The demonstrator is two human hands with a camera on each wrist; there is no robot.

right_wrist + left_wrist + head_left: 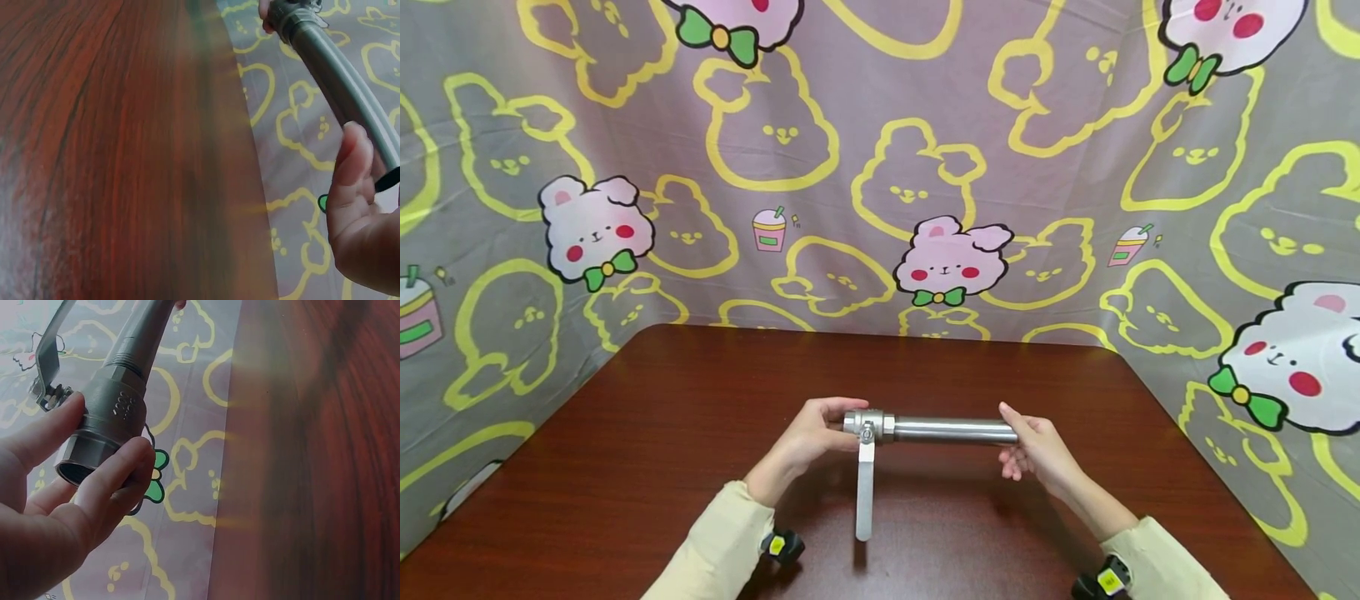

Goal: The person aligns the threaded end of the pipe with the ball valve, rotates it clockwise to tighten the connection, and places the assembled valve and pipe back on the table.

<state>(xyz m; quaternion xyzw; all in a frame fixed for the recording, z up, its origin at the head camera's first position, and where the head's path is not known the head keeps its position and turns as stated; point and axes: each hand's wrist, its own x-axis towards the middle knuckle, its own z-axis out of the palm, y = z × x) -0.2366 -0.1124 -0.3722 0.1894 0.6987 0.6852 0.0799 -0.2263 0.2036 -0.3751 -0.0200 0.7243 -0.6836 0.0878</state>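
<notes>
A metal ball valve (872,422) with a steel pipe (955,430) joined to its right side is held level above the table. My left hand (811,432) grips the valve body around its open left end, thumb on one side and fingers on the other, as the left wrist view shows. The flat lever handle (865,492) points toward me. At the pipe's far right end, my right hand (1043,450) pinches it between thumb and fingers. Thread shows where the pipe (134,347) enters the valve (112,412). In the right wrist view the pipe's open end (389,180) shows beside my fingers.
Below the hands is a dark reddish-brown wooden table (700,375) with rounded back corners. A grey cloth (850,100) printed with yellow outlines and white rabbits hangs around its back and sides. Both wrists wear small black cameras (784,547).
</notes>
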